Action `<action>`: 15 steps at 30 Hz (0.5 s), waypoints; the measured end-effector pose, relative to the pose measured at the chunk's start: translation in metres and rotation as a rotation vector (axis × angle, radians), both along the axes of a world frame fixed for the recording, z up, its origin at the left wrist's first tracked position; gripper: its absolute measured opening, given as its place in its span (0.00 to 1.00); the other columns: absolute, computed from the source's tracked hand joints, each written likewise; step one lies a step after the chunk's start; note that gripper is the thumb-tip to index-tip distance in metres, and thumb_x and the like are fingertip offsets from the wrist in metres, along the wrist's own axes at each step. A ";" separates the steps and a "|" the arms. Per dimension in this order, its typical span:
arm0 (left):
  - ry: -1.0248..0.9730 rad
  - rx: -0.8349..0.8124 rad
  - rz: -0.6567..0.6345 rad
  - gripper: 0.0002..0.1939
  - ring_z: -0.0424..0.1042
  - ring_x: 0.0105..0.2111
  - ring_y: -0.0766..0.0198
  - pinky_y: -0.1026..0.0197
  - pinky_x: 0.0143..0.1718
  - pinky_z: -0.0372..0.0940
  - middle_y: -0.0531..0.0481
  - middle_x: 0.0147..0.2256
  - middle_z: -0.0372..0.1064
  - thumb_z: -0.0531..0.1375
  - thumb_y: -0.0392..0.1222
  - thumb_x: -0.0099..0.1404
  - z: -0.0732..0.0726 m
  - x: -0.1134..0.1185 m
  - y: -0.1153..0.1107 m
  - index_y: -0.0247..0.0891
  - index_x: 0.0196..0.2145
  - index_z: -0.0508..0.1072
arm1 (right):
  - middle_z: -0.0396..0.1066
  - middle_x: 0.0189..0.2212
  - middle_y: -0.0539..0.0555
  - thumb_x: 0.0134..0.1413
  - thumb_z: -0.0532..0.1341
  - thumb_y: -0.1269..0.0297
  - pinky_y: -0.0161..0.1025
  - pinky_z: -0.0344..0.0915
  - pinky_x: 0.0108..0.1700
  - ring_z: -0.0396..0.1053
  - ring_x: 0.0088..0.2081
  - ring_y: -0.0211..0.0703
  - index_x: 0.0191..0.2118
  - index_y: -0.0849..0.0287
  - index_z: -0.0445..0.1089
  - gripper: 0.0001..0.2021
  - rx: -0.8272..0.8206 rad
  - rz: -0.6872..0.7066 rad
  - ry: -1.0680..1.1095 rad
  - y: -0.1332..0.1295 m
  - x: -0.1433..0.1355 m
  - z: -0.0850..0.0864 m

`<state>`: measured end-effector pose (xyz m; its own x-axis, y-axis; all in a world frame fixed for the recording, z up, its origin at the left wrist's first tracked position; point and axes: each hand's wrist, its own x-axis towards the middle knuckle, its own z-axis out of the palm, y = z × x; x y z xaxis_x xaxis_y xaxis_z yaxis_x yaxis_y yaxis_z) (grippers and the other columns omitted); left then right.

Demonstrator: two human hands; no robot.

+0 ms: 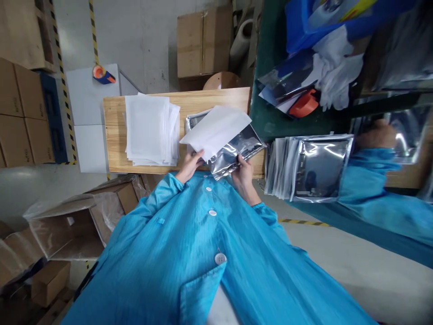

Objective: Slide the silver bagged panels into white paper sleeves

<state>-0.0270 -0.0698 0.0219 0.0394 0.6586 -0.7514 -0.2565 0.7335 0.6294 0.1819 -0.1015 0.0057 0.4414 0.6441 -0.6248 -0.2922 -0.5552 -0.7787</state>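
My left hand (pixel 190 166) pinches the near left edge of a white sheet or sleeve (pixel 218 128). My right hand (pixel 242 174) grips the near edge of a shiny silver bag (pixel 245 146), thumb on top. The white sheet lies tilted across the left part of the bag. Beneath both, the edge of another silver bag (pixel 193 121) shows on the wooden table (pixel 115 135). A stack of white sleeves (pixel 147 128) sits on the table to the left.
Upright white sleeves (pixel 280 167) and a silver-bagged item (pixel 321 169) stand to the right. Beyond are white gloves (pixel 338 72), orange tape (pixel 303 104) and a blue bin (pixel 299 27). A co-worker's hand (pixel 379 135) is at far right. Cartons (pixel 203 45) stand behind the table.
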 end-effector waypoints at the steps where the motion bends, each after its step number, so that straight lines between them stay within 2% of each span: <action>1: -0.049 0.036 0.096 0.29 0.82 0.58 0.53 0.48 0.63 0.73 0.38 0.58 0.81 0.75 0.55 0.65 0.001 0.003 0.003 0.38 0.56 0.75 | 0.80 0.32 0.50 0.38 0.73 0.29 0.57 0.73 0.57 0.74 0.45 0.58 0.35 0.42 0.66 0.28 -0.002 -0.006 0.021 -0.002 -0.007 0.009; 3: -0.045 0.118 0.218 0.28 0.80 0.61 0.52 0.50 0.66 0.72 0.40 0.58 0.82 0.77 0.53 0.62 0.007 0.005 0.011 0.37 0.54 0.77 | 0.83 0.36 0.49 0.35 0.79 0.35 0.56 0.75 0.58 0.77 0.49 0.57 0.36 0.41 0.70 0.28 0.005 -0.011 0.082 -0.007 -0.016 0.028; 5: -0.009 0.146 0.245 0.28 0.80 0.62 0.51 0.50 0.67 0.71 0.41 0.56 0.83 0.78 0.52 0.58 0.018 -0.001 0.019 0.37 0.51 0.78 | 0.85 0.41 0.48 0.34 0.83 0.38 0.57 0.76 0.60 0.79 0.53 0.58 0.38 0.41 0.74 0.28 0.033 0.031 0.208 -0.014 -0.016 0.049; 6: 0.006 0.136 0.231 0.28 0.80 0.62 0.50 0.49 0.68 0.71 0.41 0.54 0.84 0.79 0.52 0.57 0.025 -0.007 0.023 0.37 0.50 0.79 | 0.86 0.43 0.49 0.33 0.84 0.37 0.58 0.77 0.60 0.80 0.55 0.60 0.40 0.40 0.76 0.29 0.051 0.082 0.307 -0.017 -0.011 0.059; 7: 0.018 0.119 0.211 0.28 0.81 0.61 0.49 0.48 0.67 0.71 0.42 0.52 0.85 0.80 0.52 0.56 0.033 -0.014 0.025 0.37 0.49 0.80 | 0.86 0.44 0.50 0.31 0.84 0.33 0.60 0.77 0.59 0.80 0.58 0.64 0.41 0.40 0.78 0.32 0.067 0.147 0.413 -0.021 -0.003 0.068; 8: 0.025 0.102 0.188 0.28 0.82 0.60 0.48 0.48 0.67 0.71 0.42 0.50 0.86 0.81 0.52 0.55 0.041 -0.023 0.028 0.37 0.48 0.80 | 0.86 0.45 0.52 0.24 0.82 0.26 0.63 0.78 0.58 0.80 0.59 0.68 0.42 0.40 0.79 0.38 0.076 0.220 0.522 -0.023 0.009 0.075; 9: 0.023 0.089 0.159 0.29 0.82 0.59 0.47 0.47 0.66 0.72 0.43 0.48 0.86 0.81 0.52 0.54 0.049 -0.032 0.030 0.37 0.48 0.81 | 0.86 0.45 0.55 0.16 0.79 0.18 0.65 0.78 0.57 0.79 0.60 0.72 0.43 0.40 0.79 0.45 0.075 0.279 0.608 -0.023 0.022 0.082; 10: 0.012 0.084 0.124 0.30 0.83 0.57 0.47 0.47 0.65 0.72 0.43 0.47 0.86 0.82 0.53 0.53 0.057 -0.042 0.031 0.36 0.48 0.82 | 0.86 0.45 0.57 0.13 0.74 0.11 0.66 0.78 0.56 0.79 0.60 0.75 0.45 0.41 0.80 0.51 0.085 0.291 0.636 -0.022 0.036 0.087; 12: -0.007 0.093 0.035 0.32 0.84 0.55 0.46 0.47 0.64 0.73 0.44 0.45 0.86 0.83 0.53 0.51 0.071 -0.059 0.033 0.36 0.48 0.83 | 0.86 0.45 0.61 0.19 0.65 0.05 0.64 0.79 0.53 0.80 0.58 0.75 0.46 0.45 0.82 0.55 0.082 0.284 0.559 -0.014 0.061 0.094; 14: 0.008 0.100 -0.053 0.32 0.85 0.53 0.46 0.47 0.62 0.74 0.44 0.44 0.86 0.84 0.53 0.50 0.081 -0.071 0.034 0.36 0.47 0.84 | 0.86 0.43 0.63 0.26 0.58 0.02 0.60 0.80 0.50 0.82 0.53 0.71 0.45 0.50 0.82 0.57 0.079 0.303 0.395 -0.003 0.078 0.096; 15: 0.027 0.096 -0.089 0.31 0.85 0.52 0.47 0.48 0.62 0.74 0.44 0.43 0.86 0.85 0.53 0.49 0.084 -0.076 0.034 0.36 0.46 0.84 | 0.85 0.41 0.62 0.29 0.60 0.04 0.57 0.80 0.49 0.83 0.49 0.67 0.43 0.51 0.83 0.55 0.075 0.320 0.303 0.003 0.082 0.096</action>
<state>-0.1025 -0.0363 0.1059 0.0811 0.7226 -0.6865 -0.1751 0.6884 0.7039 0.2635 -0.0985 0.1019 0.0163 0.7671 -0.6413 -0.3358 -0.5999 -0.7262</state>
